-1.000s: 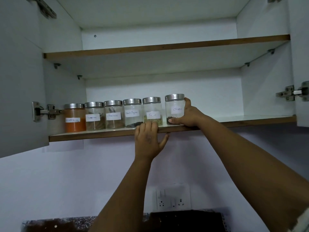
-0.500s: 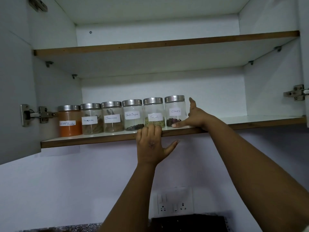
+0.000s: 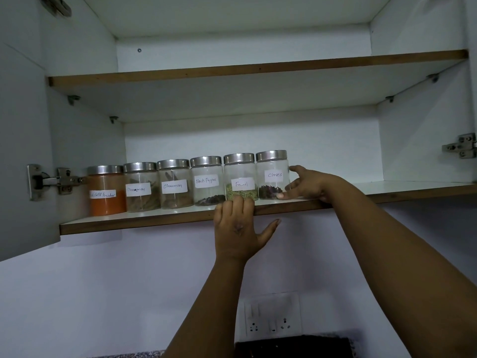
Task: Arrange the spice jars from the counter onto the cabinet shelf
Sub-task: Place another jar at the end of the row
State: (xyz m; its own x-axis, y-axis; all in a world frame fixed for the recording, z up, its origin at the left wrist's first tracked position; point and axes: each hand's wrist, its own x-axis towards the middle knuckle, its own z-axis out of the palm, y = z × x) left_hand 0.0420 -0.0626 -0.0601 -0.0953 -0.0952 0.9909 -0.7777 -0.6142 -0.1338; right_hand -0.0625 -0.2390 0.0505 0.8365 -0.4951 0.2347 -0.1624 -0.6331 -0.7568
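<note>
Up on the lower cabinet shelf (image 3: 154, 220), from the head cam (only 1 view, so that's all I've got), there's a row of 6 glass jars with steel lids, touching side by side: chilli powder jar (image 3: 106, 191), 2 cinnamon jars (image 3: 141, 187), black pepper jar (image 3: 207, 185), fennel jar (image 3: 240, 177) and cloves jar (image 3: 272, 175) at the right end.

My right hand (image 3: 308, 184) is spread loose around the cloves jar, thumb tip at its base in front, fingers fanned beside and behind it, not clamping anything as far as I can see. Left hand (image 3: 238, 228) has straight fingers hooked over the shelf edge just below the fennel jar, thumb sticking out, holding nothing.

Handling-wise I'd guess these are smooth, rigid glass, so slippery and breakable if one tips off that edge. Most are barely filled, so light, while the chilli one looks fullest and probably heaviest. I'd grab around the body below the lid, not by the lid alone.

Down below, a wall socket (image 3: 272, 313) and a bit of counter (image 3: 129, 354).
</note>
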